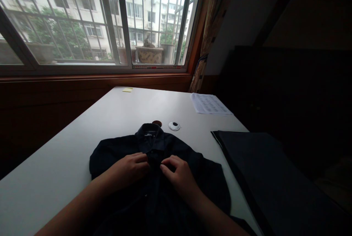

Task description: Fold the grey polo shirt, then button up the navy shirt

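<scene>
A dark navy short-sleeved shirt [110,153] lies flat, collar away from me, on a white table [68,148]. Both my hands rest on its chest, either side of the button placket. My left hand [131,168] has its fingers curled and pinches the fabric at the placket. My right hand [177,171] mirrors it, fingertips pressed together on the opposite edge of the placket. The two hands nearly touch. Whatever button lies between the fingers is too dark to make out.
A round white cable grommet [174,126] and a small brown disc [157,122] sit just beyond the collar. A printed sheet [209,104] lies far right, a yellow sticky note [127,89] far back. A dark folder [264,170] covers the right side. A barred window is behind.
</scene>
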### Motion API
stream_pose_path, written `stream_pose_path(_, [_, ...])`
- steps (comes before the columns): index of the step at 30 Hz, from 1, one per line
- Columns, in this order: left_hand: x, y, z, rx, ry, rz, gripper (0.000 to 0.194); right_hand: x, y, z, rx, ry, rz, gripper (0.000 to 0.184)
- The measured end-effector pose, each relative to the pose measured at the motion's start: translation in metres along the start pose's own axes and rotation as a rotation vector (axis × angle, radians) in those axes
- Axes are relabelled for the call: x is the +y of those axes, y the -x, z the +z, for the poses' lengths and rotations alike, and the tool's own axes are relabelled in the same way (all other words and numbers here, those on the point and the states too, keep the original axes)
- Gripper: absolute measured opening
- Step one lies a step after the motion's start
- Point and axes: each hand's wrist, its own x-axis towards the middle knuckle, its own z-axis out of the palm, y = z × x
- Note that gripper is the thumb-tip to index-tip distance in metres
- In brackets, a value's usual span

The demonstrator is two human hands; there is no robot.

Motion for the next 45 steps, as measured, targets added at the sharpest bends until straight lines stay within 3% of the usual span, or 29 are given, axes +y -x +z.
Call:
stream_pose_path(16, [0.008,0.000,-0.005,0.234,-0.147,0.084,0.012,0.004,-0.004,-0.006,-0.018,-0.167,0.094,0.013])
stream_pose_path(25, [0.014,-0.003,-0.009,0.201,-0.283,0.144,0.011,0.001,-0.005,-0.008,-0.029,-0.264,0.176,0.020])
stream_pose_path(34, [0.017,-0.007,-0.009,0.284,-0.294,0.188,0.014,0.004,-0.004,0.005,-0.092,-0.395,0.201,0.027])
stream_pose_path(45, [0.019,-0.008,-0.010,0.286,-0.243,0.175,0.014,0.004,-0.006,0.008,-0.108,-0.380,0.180,0.025])
